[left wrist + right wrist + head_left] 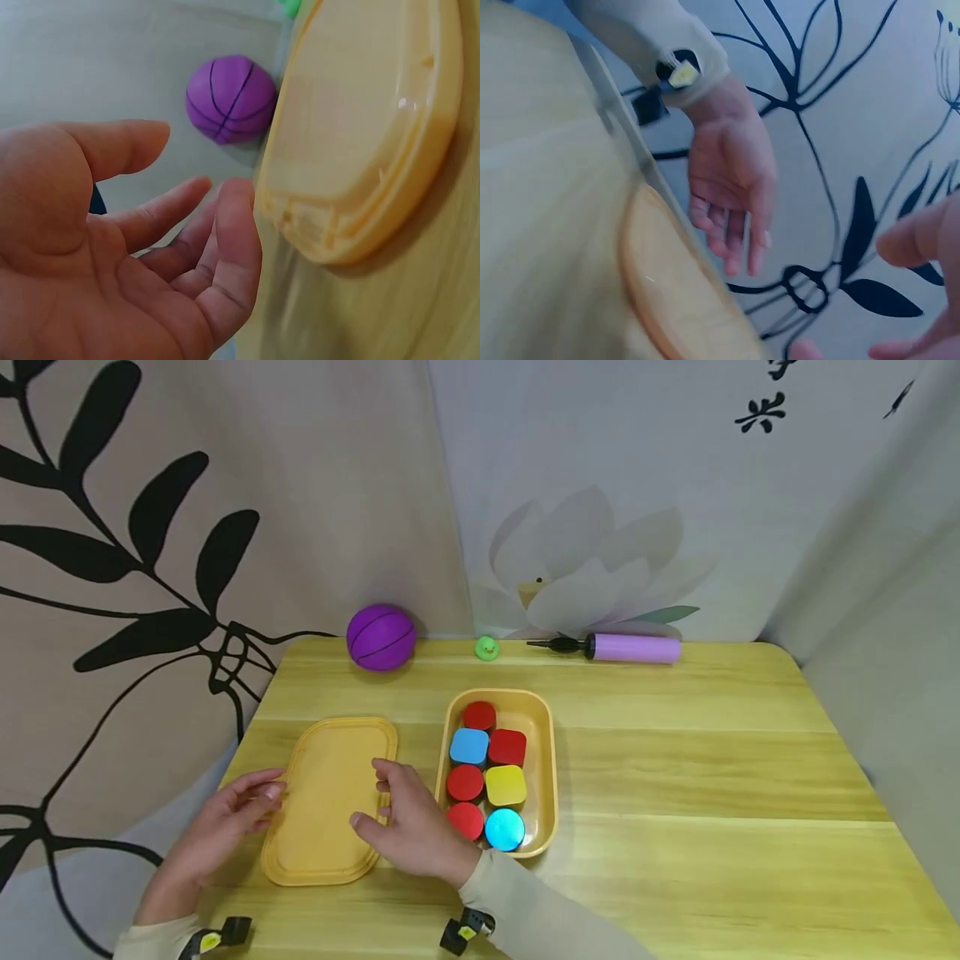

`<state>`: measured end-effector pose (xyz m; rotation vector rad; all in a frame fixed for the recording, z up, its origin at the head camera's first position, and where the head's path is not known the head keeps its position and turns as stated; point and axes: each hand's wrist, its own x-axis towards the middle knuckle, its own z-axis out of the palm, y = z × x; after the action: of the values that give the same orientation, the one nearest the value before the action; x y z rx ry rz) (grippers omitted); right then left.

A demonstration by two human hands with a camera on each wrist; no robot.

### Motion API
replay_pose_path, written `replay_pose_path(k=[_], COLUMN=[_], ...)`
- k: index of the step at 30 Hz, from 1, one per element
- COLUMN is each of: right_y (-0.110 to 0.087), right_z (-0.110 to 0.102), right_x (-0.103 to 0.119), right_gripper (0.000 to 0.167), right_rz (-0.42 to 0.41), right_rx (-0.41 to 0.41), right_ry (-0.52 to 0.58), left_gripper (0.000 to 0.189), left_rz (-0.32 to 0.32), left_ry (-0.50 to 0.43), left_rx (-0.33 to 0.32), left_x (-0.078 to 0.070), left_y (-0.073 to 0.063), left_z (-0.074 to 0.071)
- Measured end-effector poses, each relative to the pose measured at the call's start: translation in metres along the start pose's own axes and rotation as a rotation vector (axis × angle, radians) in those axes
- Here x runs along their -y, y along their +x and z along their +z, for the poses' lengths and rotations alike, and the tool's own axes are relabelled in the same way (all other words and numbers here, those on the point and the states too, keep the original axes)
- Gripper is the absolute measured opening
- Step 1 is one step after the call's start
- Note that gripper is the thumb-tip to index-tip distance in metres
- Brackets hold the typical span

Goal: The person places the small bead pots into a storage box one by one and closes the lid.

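A yellow plastic lid [330, 802] lies on the table, left of a matching tray [550, 760]. Beside the lid's left edge is my left hand [232, 818], fingers loosely bent with nothing in them; the left wrist view shows the palm [112, 277] and a gap around the lid [337, 127]. My right hand [416, 831] hovers over the lid's right edge, its thumb and fingers spread apart and holding nothing. In the tray sit several round and squarish blocks, among them a yellow block [506, 786], a blue block [469, 747] and a red block [507, 747].
Along the back edge of the wooden table [712, 777] are a purple ball [381, 637], a small green ball [487, 648] and a purple hand pump [636, 648] with a black nozzle. A patterned curtain [337, 485] hangs behind the table.
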<state>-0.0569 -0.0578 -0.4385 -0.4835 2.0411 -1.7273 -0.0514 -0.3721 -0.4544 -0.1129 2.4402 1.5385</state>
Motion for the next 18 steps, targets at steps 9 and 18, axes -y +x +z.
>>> replay_pose_path(k=[9, 18], right_y=[0.007, 0.011], right_z=[0.029, 0.039], right_x=[-0.021, -0.03], right_gripper=[0.082, 0.084], right_rz=[0.093, 0.164], right_rx=[-0.196, -0.246], right_ry=[0.007, 0.047], left_gripper=[0.065, 0.065], left_rz=[-0.058, -0.085], left_ry=[-0.019, -0.02], left_rx=[-0.01, -0.001], left_x=[0.017, 0.025], left_y=[0.01, 0.017], left_z=[-0.007, -0.009])
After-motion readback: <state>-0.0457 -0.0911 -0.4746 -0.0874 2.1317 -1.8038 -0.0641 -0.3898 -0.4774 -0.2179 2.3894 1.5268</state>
